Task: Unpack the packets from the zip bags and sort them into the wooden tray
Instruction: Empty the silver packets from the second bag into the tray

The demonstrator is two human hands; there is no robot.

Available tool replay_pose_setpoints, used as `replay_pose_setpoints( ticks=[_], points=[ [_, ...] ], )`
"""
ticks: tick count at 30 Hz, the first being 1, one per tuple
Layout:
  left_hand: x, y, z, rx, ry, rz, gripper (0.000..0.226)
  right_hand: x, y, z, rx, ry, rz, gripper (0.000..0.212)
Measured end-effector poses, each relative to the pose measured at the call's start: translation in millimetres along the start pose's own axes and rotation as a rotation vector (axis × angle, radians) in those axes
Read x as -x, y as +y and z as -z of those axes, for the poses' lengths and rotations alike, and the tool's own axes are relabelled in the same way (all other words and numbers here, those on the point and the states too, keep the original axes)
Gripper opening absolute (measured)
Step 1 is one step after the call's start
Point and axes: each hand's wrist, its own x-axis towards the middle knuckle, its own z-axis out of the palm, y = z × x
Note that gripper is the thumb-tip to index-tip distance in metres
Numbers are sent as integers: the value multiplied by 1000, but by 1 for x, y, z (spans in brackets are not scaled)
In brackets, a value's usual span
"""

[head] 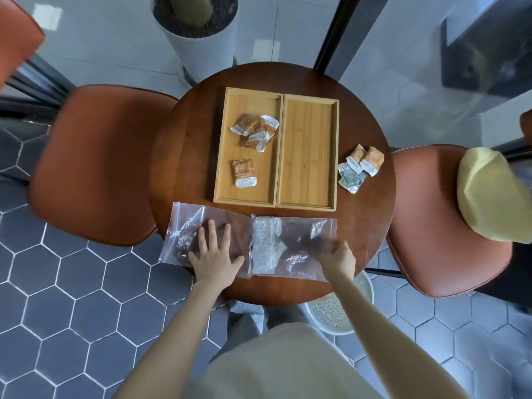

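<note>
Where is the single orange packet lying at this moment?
The packet lies alone in the left tray, near its front, below the orange heap.

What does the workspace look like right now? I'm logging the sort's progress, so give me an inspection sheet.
Surface: round wooden table, dark brown.
Job's things: wooden tray with two compartments; orange packets lie in the left one, the right one holds none. Loose packets, orange and grey, sit on the table right of the tray. Two zip bags: left bag and right bag, which has packets inside.
Clutter: nothing seen.
Grippers: left hand lies flat on the left bag; right hand is at the right bag, blurred.
Cables: nothing seen.
Surroundings: orange chairs, white planter, white basket, hexagon floor tiles.
</note>
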Motion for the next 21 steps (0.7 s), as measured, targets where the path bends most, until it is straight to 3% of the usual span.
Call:
replay_pose_setpoints(
  ticks=[4, 8, 16, 21],
  points=[
    [0, 3, 7, -17, 20, 6, 75, 15, -11, 14, -138, -16, 115, 17],
    [1, 8, 17, -1, 13, 1, 70, 44, -31, 34, -264, -54, 276, 10],
    [4, 2, 39, 314, -4, 7, 56, 106, -58, 48, -259, -172, 563, 17],
    [30, 6, 41, 313, 37, -40, 48, 118, -53, 45, -287, -201, 548, 14]
  ],
)
